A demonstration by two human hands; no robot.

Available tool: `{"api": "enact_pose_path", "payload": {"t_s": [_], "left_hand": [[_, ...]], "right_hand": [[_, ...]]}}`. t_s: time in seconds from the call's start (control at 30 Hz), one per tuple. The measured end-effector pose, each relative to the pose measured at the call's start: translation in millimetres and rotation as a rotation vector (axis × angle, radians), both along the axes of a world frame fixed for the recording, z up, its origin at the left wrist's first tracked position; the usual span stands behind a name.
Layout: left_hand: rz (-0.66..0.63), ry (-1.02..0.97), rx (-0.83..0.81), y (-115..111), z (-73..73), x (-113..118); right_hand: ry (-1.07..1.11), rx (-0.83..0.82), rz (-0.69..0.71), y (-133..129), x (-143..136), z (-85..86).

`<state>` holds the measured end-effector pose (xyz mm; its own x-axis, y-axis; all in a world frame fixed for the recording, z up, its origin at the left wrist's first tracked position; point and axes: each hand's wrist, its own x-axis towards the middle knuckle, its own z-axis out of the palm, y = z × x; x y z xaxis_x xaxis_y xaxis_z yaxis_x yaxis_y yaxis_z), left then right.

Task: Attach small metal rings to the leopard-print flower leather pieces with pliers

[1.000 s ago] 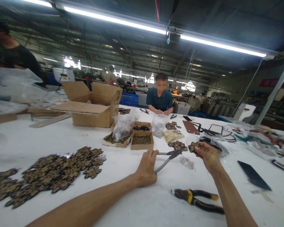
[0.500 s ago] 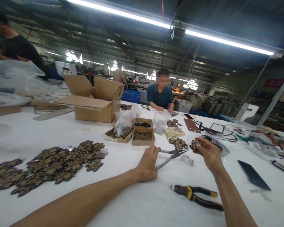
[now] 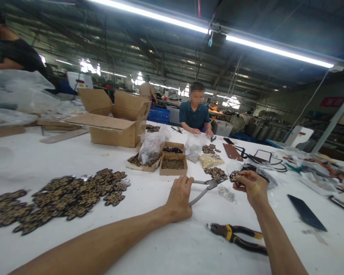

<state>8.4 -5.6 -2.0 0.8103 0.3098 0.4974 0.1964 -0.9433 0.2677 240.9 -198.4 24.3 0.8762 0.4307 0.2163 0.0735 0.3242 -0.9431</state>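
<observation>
My left hand (image 3: 180, 198) is closed round the handles of long-nosed pliers (image 3: 210, 185), whose jaws point right. Between the thumb and fingers of my right hand (image 3: 252, 186) is a leopard-print patch (image 3: 234, 177) with a dark scalloped edge, close to the plier tips. Small silvery metal pieces (image 3: 227, 193) lie on the white table just below that gap. A heap of similar patches (image 3: 216, 173) sits behind the pliers, and a larger spread of patches (image 3: 74, 196) covers the table at left. Yellow-and-black pliers (image 3: 235, 235) rest in front of my right forearm.
Small boxes of studs (image 3: 173, 170) stand mid-table beside a clear plastic bag (image 3: 151, 149). Behind them is an open cardboard box (image 3: 113, 131). A dark flat panel (image 3: 307, 212) lies at right. Across the table a co-worker (image 3: 195, 112) leans over the far edge.
The plier jaws look more closed than before and their tips have shifted slightly left. My right hand has moved a little with the patch still in its fingers.
</observation>
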Motion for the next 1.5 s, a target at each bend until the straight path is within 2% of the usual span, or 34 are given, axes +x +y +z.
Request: {"api": "enact_pose_path", "payload": {"t_s": [0.33, 0.7, 0.87, 1.17, 1.5], "left_hand": [[0.057, -0.003, -0.044, -6, 4.7, 0], [0.065, 0.001, -0.050, -8, 4.4, -1], [0.039, -0.033, -0.004, -7, 3.8, -1], [0.065, -0.030, 0.009, -9, 4.5, -1], [0.125, -0.048, 0.148, -8, 2.8, -2]], "right_hand": [[0.019, -0.006, 0.005, 2, 0, -1.0], [0.034, 0.030, 0.034, 7, -2, -3.4], [0.035, 0.014, 0.045, 8, -1, -4.9], [0.030, 0.013, -0.030, 10, -7, -1.2], [0.068, -0.036, -0.130, 21, -20, -0.8]]}}
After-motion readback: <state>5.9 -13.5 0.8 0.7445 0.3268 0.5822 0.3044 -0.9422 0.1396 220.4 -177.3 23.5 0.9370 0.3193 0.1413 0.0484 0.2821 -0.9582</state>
